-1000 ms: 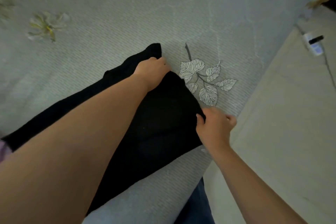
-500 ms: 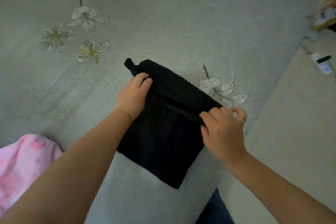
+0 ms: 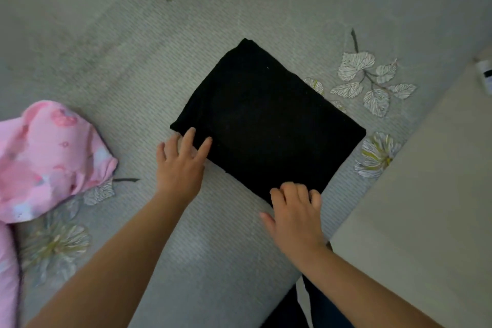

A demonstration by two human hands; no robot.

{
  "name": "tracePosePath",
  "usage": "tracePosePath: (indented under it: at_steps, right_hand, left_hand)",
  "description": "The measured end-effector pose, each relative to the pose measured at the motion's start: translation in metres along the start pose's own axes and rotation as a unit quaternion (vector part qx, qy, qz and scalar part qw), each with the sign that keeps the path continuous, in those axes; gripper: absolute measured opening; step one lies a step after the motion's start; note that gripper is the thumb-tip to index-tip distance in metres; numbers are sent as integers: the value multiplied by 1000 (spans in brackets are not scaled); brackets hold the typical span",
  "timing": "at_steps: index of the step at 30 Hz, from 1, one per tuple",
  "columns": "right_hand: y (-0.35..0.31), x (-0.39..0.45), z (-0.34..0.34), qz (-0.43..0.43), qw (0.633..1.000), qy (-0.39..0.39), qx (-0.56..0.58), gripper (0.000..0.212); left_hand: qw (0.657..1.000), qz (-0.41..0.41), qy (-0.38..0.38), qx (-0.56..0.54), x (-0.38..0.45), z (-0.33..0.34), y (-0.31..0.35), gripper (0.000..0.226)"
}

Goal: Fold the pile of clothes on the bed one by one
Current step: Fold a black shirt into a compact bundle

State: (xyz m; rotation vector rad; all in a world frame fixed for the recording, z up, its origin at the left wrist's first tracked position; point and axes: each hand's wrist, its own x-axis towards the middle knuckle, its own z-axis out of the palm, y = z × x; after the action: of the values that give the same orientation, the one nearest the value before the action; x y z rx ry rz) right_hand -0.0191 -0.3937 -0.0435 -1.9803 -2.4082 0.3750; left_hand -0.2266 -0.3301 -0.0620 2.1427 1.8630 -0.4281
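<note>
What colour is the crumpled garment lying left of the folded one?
Pink with a blurry lighter and darker pink print, seen in the head view: the crumpled garment lies beside the folded black garment.

A single head-worn view looks steeply down and forward from just above the person's forearms — close in on the bed [image 3: 239,13], with the left hand [image 3: 179,165] and right hand [image 3: 294,214] low in the centre, the floor [image 3: 426,208] beyond the right hand.
</note>
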Motion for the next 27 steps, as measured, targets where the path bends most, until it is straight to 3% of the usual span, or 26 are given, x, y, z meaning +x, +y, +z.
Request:
tracePosePath:
  at_steps: [2, 5, 7, 9, 15, 20, 23, 27]
  right_hand:
    - [-7, 5, 1, 6, 1000, 23, -17, 73]
    - [-17, 17, 8, 20, 993, -91, -70, 98]
    - [-14, 25, 22, 29, 985, -150, -77, 94]
    - [-5, 31, 34, 49, 986, -147, -57, 89]
    - [20, 49, 30, 34, 972, -228, -46, 78]
    - [41, 62, -2, 4, 974, -226, 11, 71]
    - [65, 69, -37, -31, 978, -207, 8, 73]
    - [117, 78, -108, -44, 994, -98, 11, 71]
  left_hand:
    - [993, 103, 52, 38, 0, 2, 2, 77]
    - [976, 189, 92, 54, 12, 7, 4, 84]
    - [978, 193, 65, 45, 24, 10, 11, 88]
    - [980, 182, 55, 52, 39, 26, 12, 78]
    - [969, 203, 144, 3, 53, 5, 28, 59]
    - [990, 140, 25, 19, 54, -19, 39, 51]
    - [979, 173, 103, -18, 52, -57, 59, 44]
    - [985, 139, 97, 37, 61, -128, 107, 51]
